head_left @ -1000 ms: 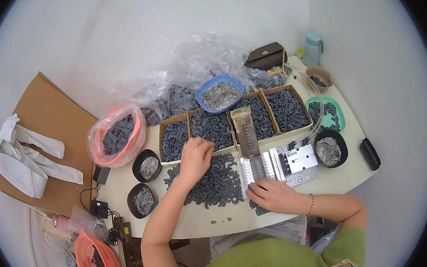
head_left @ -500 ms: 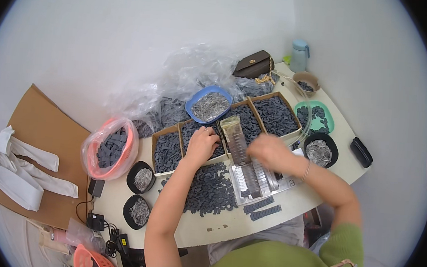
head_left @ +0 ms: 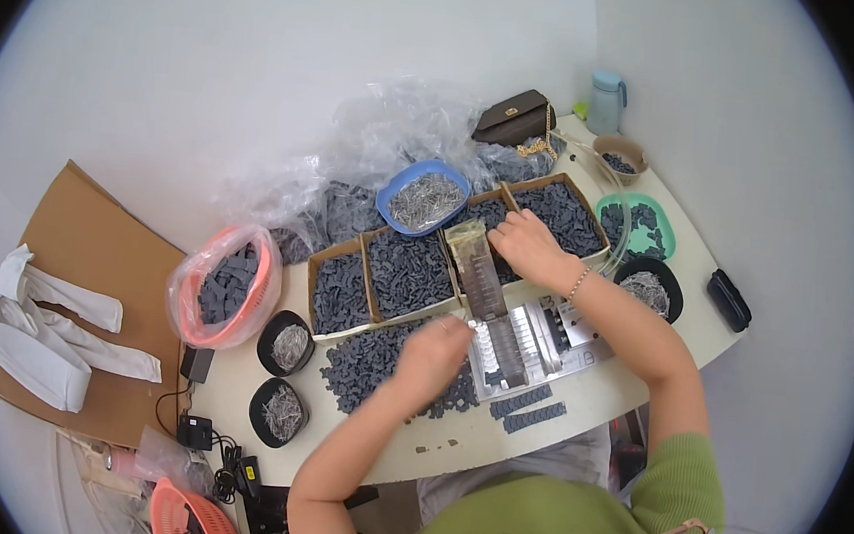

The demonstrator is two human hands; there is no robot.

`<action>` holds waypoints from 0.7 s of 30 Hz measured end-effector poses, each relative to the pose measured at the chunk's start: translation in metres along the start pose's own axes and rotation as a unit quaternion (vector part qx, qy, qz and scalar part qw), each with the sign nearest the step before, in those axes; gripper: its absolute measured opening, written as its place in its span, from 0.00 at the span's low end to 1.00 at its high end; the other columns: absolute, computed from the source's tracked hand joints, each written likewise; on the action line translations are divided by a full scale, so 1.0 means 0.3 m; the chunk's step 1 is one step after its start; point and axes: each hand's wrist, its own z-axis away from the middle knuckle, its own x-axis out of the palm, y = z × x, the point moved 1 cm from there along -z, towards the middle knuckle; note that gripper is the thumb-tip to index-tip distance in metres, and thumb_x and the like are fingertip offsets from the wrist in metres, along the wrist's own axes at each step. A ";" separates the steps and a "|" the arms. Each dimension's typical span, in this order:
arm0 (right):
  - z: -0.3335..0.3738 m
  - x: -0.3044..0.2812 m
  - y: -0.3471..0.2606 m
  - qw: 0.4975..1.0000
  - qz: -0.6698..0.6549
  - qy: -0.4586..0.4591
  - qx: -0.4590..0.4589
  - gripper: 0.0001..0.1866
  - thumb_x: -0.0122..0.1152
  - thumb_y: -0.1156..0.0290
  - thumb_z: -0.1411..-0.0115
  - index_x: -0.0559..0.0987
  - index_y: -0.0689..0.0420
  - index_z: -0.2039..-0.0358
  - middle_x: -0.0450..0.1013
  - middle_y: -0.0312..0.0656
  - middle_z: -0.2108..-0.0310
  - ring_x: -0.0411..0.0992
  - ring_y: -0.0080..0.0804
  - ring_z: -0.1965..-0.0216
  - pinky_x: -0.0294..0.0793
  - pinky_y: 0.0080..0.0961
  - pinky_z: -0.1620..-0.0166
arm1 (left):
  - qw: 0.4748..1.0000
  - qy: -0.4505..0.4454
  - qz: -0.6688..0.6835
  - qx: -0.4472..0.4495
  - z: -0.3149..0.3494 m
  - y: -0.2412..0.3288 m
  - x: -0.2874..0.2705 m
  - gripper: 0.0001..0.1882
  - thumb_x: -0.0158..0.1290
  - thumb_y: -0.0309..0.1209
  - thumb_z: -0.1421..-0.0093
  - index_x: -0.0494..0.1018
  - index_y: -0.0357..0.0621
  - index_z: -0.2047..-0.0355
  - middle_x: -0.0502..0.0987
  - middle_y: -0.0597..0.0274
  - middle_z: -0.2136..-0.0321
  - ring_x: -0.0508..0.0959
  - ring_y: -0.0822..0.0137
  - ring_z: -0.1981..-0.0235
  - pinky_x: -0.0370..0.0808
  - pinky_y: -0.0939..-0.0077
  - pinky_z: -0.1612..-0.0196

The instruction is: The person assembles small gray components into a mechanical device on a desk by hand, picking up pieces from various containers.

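Observation:
My left hand [head_left: 432, 360] is closed in a pinch at the left edge of the metal fixture [head_left: 531, 346], over the loose pile of small dark grey plastic pieces [head_left: 364, 367]. Whatever its fingertips hold is too small to make out. My right hand [head_left: 531, 249] reaches across to a box compartment of dark grey pieces [head_left: 485, 213], fingers curled down at the pieces; what is between them is hidden. A clear slotted holder [head_left: 478, 271] slants up from the fixture between my hands. Two joined strips of grey pieces [head_left: 534, 417] lie in front of the fixture.
Black bowls of metal pins [head_left: 280, 413] stand at left, another black bowl [head_left: 650, 287] at right. A blue basin of pins [head_left: 422, 198] rests behind the boxes. Around them are a green tray [head_left: 657, 225], a pink basket [head_left: 226, 291], a black case [head_left: 728, 301] and a blue bottle [head_left: 607, 103].
My left hand has moved from the left box compartments toward me, to the fixture's left edge. My right hand has gone from above the fixture up to the right-hand compartments.

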 end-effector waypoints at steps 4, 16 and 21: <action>0.027 -0.075 -0.014 0.996 -0.057 0.059 0.031 0.03 0.58 0.72 0.51 0.77 0.54 0.74 0.73 0.36 0.74 0.69 0.35 0.63 0.67 0.30 0.58 | 0.994 -0.027 -0.061 0.083 0.114 0.119 0.074 0.15 0.51 0.23 0.53 0.73 0.32 0.63 0.74 0.54 0.66 0.75 0.57 0.65 0.76 0.68 0.64; 0.251 -0.173 -0.268 0.950 -0.312 -0.005 -0.024 0.05 0.60 0.71 0.48 0.75 0.57 0.71 0.71 0.40 0.71 0.70 0.39 0.65 0.70 0.33 0.61 | 0.993 -0.040 -0.104 0.030 0.206 0.197 0.110 0.26 0.54 0.28 0.50 0.68 0.27 0.50 0.70 0.42 0.48 0.69 0.49 0.45 0.68 0.59 0.44; 0.253 -0.176 -0.262 0.950 -0.312 -0.001 -0.025 0.06 0.61 0.73 0.49 0.75 0.57 0.70 0.71 0.40 0.71 0.70 0.39 0.66 0.70 0.33 0.62 | 0.997 -0.051 -0.061 0.005 0.203 0.218 0.121 0.29 0.58 0.32 0.49 0.67 0.27 0.49 0.68 0.42 0.47 0.67 0.47 0.43 0.66 0.56 0.42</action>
